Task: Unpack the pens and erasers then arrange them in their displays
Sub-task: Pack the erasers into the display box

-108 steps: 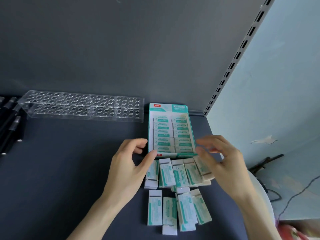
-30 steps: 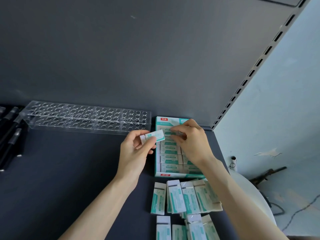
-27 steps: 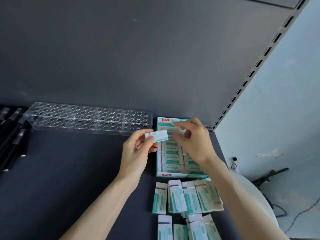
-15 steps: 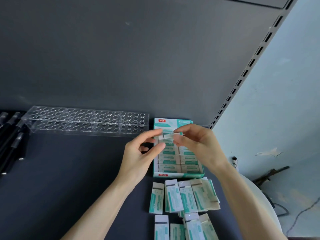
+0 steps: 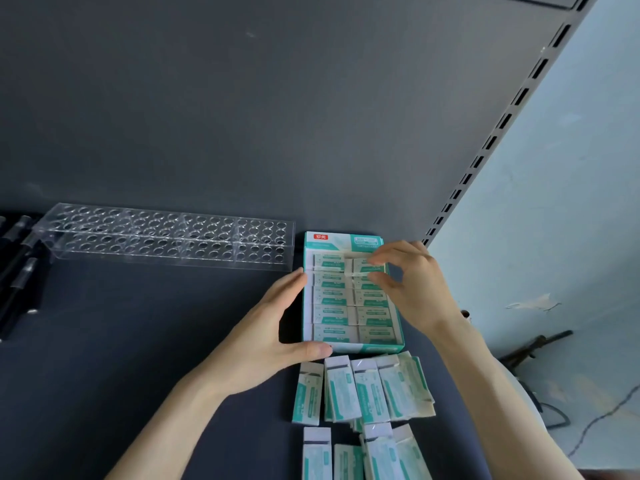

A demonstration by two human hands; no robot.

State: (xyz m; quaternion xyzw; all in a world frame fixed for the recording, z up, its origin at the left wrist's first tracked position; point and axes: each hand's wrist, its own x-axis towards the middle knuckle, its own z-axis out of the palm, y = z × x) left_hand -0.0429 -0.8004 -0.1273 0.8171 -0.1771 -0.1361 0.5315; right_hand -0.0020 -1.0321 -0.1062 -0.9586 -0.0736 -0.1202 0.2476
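Observation:
A teal and white eraser display box (image 5: pixel 350 348) lies open on the dark shelf, with two columns of wrapped erasers inside. My right hand (image 5: pixel 417 289) pinches one eraser (image 5: pixel 363 267) between thumb and fingers at the back of the right column, low against the others. My left hand (image 5: pixel 266 336) rests against the box's left wall with straight fingers, its thumb at the front left corner. Several loose erasers (image 5: pixel 360 389) lie in rows in front of the box.
A clear acrylic pen rack (image 5: pixel 166 237) full of round holes stands to the left of the box against the back panel. Black pens (image 5: pixel 17 271) lie at the far left edge. A slotted shelf upright (image 5: pixel 485 147) runs up on the right.
The eraser went from my left hand to my right, which carried it down into the box's back right. My left hand dropped to the box's left wall.

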